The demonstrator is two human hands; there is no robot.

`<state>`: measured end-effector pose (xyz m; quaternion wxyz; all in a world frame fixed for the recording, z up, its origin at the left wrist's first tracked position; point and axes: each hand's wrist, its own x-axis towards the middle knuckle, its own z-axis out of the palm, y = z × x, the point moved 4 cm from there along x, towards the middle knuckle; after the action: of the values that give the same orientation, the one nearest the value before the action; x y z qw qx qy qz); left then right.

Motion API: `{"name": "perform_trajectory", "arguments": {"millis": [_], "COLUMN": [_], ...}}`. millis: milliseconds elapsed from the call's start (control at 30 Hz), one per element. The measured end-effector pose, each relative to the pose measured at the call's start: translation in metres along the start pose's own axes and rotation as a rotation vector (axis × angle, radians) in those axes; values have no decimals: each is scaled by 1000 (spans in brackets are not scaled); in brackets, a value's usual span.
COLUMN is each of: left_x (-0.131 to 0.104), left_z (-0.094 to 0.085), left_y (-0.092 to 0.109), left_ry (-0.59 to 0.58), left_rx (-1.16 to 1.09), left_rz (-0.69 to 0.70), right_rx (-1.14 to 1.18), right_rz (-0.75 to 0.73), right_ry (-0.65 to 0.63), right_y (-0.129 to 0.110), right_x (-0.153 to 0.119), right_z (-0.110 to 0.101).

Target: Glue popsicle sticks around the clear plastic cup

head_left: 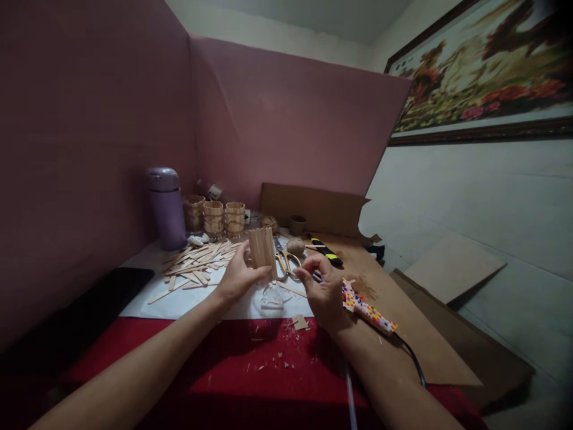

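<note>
My left hand [239,273] is wrapped around a small cup of upright wooden craft sticks [262,249], held above the white sheet. Thumb and index finger of my right hand [323,289] are pinched together to the right of the cup, apart from it; whatever they may hold is too small to make out. Behind and between the hands lie scissors with gold handles [282,269]. A flower-patterned glue gun [371,315] with a black cord rests beside my right wrist, partly hidden by it. Many loose craft sticks [194,263] are heaped left of the cup.
Several finished stick cups [235,220] stand at the back beside a purple bottle [166,209]. A twine ball [295,246] and a black-yellow utility knife [329,251] lie behind my right hand. Wood scraps [299,322] litter the red cloth [233,370]. Cardboard [416,340] covers the right side.
</note>
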<state>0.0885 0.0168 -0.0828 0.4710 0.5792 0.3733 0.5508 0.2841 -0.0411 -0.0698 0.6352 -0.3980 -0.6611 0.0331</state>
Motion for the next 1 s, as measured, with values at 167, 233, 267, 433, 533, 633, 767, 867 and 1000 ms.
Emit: {"name": "perform_trajectory", "arguments": {"millis": [167, 233, 267, 433, 533, 633, 767, 867, 1000], "left_x": [-4, -6, -7, -10, -12, -12, -12, -14, -15], "left_z": [4, 6, 7, 8, 7, 6, 6, 6, 6], "left_y": [8, 10, 10, 12, 11, 9, 6, 5, 8], "left_ry": [15, -16, -32, -66, -53, -31, -4, -24, -48], "left_rx": [134, 147, 143, 176, 222, 236, 205, 200, 181], "left_rz": [39, 26, 13, -70, -121, -153, -143, -142, -125], "right_rx": [-16, -12, -12, -6, 38, 89, 205, 313, 333], "right_rz": [-57, -64, -65, -82, -80, 23, 373, 523, 467], "right_ry": [-35, -49, -58, -88, -102, -138, -170, -236, -199], "right_y": [-3, -4, -5, -7, -6, -4, 0, 2, 11], "right_x": [-2, -3, -4, -10, -11, -7, 11, 27, 41], "right_z": [5, 7, 7, 8, 8, 8, 10, 19, 28]}}
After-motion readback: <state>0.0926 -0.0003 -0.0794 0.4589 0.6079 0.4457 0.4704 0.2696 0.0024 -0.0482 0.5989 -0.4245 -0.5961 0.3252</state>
